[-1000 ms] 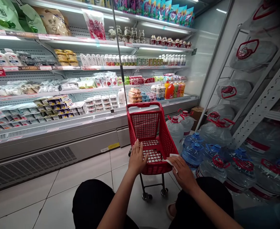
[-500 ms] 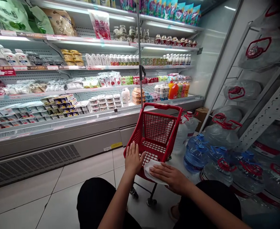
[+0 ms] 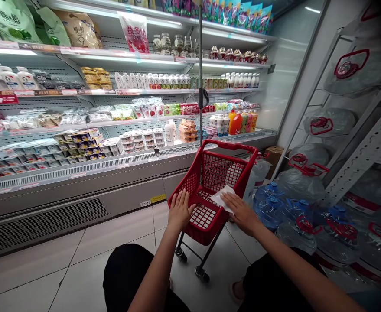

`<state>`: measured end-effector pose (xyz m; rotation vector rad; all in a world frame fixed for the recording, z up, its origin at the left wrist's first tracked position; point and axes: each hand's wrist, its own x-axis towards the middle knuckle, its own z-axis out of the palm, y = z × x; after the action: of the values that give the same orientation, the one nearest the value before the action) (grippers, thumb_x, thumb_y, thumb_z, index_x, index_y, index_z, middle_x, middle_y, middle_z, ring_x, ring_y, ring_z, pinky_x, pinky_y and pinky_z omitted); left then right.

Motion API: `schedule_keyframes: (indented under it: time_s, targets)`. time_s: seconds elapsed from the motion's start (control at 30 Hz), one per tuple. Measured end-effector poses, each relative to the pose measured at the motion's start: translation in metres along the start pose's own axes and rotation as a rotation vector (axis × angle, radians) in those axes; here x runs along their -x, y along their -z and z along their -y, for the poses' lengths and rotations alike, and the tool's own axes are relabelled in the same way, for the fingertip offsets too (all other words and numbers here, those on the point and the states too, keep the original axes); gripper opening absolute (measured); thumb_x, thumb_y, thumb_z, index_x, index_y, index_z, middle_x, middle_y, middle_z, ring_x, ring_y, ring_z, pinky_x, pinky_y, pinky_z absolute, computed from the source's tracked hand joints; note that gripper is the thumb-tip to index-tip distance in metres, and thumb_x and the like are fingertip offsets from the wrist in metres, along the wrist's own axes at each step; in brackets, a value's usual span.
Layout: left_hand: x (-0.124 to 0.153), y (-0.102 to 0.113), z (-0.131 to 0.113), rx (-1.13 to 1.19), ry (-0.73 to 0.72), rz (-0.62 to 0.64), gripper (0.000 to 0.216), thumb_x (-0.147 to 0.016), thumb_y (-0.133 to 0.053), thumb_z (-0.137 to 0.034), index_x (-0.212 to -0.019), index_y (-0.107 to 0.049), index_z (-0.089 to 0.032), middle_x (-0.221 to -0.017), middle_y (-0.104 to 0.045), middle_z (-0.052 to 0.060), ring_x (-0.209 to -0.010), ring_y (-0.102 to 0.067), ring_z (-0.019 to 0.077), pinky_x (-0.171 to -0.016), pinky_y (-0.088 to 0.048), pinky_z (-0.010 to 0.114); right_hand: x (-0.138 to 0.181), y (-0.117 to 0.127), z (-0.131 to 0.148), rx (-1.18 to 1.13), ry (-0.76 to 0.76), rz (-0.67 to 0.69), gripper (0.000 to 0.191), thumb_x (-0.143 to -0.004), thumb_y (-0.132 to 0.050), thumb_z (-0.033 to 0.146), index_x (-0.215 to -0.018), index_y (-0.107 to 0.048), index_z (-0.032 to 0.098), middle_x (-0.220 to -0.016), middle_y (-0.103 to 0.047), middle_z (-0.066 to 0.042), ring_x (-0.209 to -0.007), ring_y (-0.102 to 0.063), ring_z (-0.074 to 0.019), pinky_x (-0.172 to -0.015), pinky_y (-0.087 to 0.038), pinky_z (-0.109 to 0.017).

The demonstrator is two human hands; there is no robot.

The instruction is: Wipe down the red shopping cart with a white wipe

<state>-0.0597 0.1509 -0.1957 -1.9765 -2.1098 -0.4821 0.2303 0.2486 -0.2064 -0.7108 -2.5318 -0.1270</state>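
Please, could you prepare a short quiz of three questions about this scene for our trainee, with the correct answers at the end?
1. Multiple choice: what is under the fingers of the right hand?
A) a paper bag
B) a white cloth
C) a brush

2. True or false: the left hand is holding a jar.

3. Fill in the missing word: large water bottles stand on the floor, on the ____ side of the cart as seen in the picture.

Key:
1. B.
2. False; it is open at the cart's near edge, with no jar in it.
3. Right.
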Motion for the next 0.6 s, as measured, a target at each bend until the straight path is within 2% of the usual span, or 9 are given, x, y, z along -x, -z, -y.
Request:
schedule_keyframes:
  time_s: [0.13,0.23,0.4,0.6]
  targets:
    - [0.014,-0.004,-0.043,0.069,-0.062,-0.013,0.067,-0.108,-0.027,-0.06,-0.167,-0.024,-0.028,-0.17,-0.03,0.002,-0.158,-0.027,0.0228,-0.132,-0.018,0.05,-0.001,-0.005,0.043,-0.071,-0.07,0.033,0.06,-0.11,-0.034,0.033,-0.165,-0.015,0.043,-0.17,-0.032,0.004,-0.16,-0.02,-0.023,-0.123,-0.034,-0.059]
    - [0.022,-0.004,-0.06,0.098,-0.078,-0.001,0.065,-0.107,-0.027,-0.062,-0.165,-0.028,-0.032,-0.169,-0.033,-0.001,-0.157,-0.031,0.0233,-0.132,-0.015,0.054,-0.001,-0.006,0.056,-0.208,-0.072,0.044,0.057,-0.111,-0.03,0.034,-0.166,-0.016,0.041,-0.17,-0.031,0.005,-0.16,-0.016,-0.0204,-0.124,-0.037,-0.051]
    - [0.023,0.003,-0.046,0.115,-0.071,0.032,0.065,-0.107,-0.028,-0.062,-0.164,-0.03,-0.032,-0.167,-0.036,-0.001,-0.156,-0.034,0.0232,-0.132,-0.012,0.055,-0.003,-0.006,0.052,-0.386,-0.024,0.008,0.054,-0.111,-0.028,0.032,-0.165,-0.025,0.037,-0.169,-0.034,0.003,-0.16,-0.019,-0.0203,-0.127,-0.033,-0.049]
    - [0.024,0.01,-0.022,0.078,-0.091,0.043,0.063,-0.108,-0.026,-0.06,-0.163,-0.032,-0.031,-0.167,-0.038,-0.001,-0.155,-0.035,0.0213,-0.132,-0.018,0.05,0.008,0.007,0.061,-0.291,-0.01,0.03,0.056,-0.111,-0.028,0.03,-0.166,-0.021,0.035,-0.169,-0.035,0.002,-0.156,-0.03,-0.0186,-0.127,-0.035,-0.044]
